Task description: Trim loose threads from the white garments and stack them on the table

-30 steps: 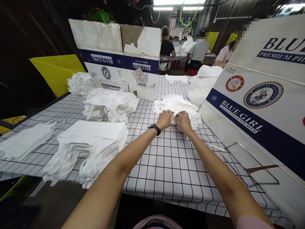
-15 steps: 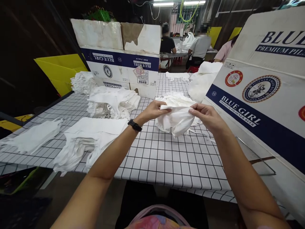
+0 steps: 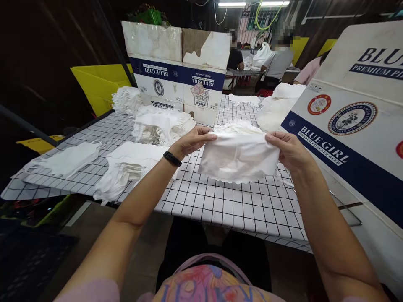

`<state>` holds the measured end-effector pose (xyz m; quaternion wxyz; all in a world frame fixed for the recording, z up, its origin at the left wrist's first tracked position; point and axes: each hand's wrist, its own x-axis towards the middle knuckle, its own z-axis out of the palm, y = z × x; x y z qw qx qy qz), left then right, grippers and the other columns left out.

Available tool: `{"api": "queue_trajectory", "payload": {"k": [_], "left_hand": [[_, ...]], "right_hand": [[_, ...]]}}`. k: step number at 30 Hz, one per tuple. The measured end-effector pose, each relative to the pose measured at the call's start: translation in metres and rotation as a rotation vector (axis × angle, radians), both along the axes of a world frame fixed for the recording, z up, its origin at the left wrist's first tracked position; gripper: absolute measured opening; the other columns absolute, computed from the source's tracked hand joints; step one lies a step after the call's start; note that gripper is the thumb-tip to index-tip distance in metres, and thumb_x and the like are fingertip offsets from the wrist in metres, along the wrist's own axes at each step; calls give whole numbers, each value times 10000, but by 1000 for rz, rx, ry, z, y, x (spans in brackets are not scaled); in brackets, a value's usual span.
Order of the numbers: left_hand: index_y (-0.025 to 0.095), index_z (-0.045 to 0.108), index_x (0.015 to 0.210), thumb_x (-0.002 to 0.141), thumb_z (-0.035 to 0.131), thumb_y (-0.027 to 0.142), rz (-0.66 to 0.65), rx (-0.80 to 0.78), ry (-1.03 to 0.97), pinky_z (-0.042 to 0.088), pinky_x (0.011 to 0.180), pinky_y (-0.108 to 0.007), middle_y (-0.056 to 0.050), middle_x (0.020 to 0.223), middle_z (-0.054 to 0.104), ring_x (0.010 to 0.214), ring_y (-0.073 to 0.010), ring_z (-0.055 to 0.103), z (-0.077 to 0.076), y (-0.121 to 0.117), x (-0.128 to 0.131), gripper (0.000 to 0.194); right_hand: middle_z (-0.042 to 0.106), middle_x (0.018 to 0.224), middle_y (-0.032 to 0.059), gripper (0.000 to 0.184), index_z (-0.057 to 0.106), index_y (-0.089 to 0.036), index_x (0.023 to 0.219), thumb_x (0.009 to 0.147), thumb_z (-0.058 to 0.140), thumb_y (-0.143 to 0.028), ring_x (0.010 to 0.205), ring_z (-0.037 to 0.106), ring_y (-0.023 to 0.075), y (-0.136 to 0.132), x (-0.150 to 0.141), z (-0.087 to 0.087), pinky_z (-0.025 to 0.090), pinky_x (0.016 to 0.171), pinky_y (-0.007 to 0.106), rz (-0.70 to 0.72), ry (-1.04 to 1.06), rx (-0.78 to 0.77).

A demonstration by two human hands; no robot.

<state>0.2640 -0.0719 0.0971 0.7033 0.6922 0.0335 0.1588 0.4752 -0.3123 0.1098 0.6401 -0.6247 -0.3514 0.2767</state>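
Observation:
A piece of thin white cloth (image 3: pixel 239 157) hangs stretched between my two hands, just above the table. My left hand (image 3: pixel 197 140), with a black band on the wrist, pinches its upper left corner. At the upper right corner, my right hand (image 3: pixel 283 147) pinches it between thumb and fingers. Behind the cloth lies a heap of similar white pieces (image 3: pixel 237 126), partly hidden by it. To the left, stacks of white cloth pieces (image 3: pixel 126 163) and another stack farther back (image 3: pixel 162 121) rest on the table.
The table has a black-and-white checked cover (image 3: pixel 217 197). An upright cardboard box (image 3: pixel 176 67) stands at the back left, and a larger cardboard panel (image 3: pixel 352 117) leans at the right. A flat white pile (image 3: pixel 69 157) lies far left. Several people sit in the background.
My hands have moved apart, and the white cloth, bunched and folded before, is now spread flat between them. The view has shifted a little to the left.

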Motion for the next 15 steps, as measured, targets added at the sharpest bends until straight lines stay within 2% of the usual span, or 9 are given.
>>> {"api": "queue_trajectory", "payload": {"k": [5,10,15], "left_hand": [[176,551,629,740,857,438,82,-82,60,309,532,-252,48,601,440,518,-60,412,-6,-1,-17,418],[168,572,654,680,897,500,113,-161,139,319,502,-231,50,605,484,515,-52,438,-32,-11,-15,465],[178,541,639,649,891,562,130,-151,175,225,463,-233,67,572,418,482,-37,318,-48,-14,-16,520]], "right_hand": [[676,705,22,422,715,-210,750,612,932,-544,588,578,153,-10,-9,-10,457,517,278,45,143,-55],[735,794,37,366,719,-236,842,693,850,-543,742,696,234,0,-31,-41,573,655,367,70,224,-48],[776,904,35,321,729,-232,935,764,822,-488,888,739,247,7,-37,-61,608,770,376,88,303,-11]]}}
